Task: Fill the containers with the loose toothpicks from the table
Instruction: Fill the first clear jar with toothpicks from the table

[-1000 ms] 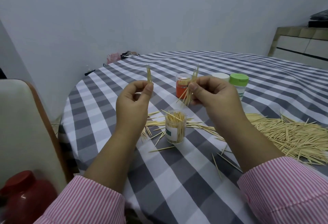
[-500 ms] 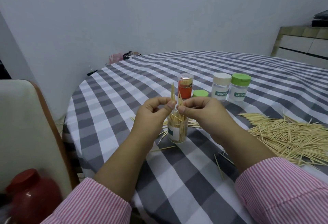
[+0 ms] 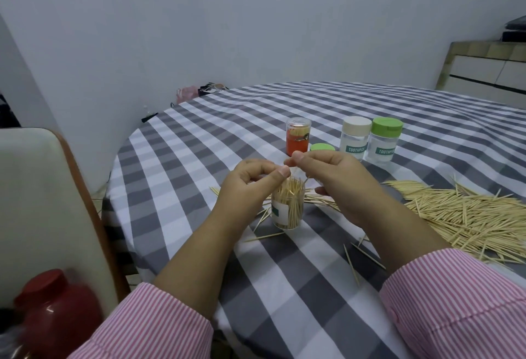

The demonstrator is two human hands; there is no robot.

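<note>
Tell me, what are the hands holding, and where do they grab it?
Both the left hand and right hand pinch toothpicks by their top ends, over the open jar they stand in.

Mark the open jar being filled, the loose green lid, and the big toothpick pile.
open jar (image 3: 280,212), head view, white label on its side
loose green lid (image 3: 322,147), head view, top face
toothpick pile (image 3: 466,216), head view, middle of heap

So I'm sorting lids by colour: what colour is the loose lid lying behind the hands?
Green; the loose lid shows clearly in the head view.
</note>
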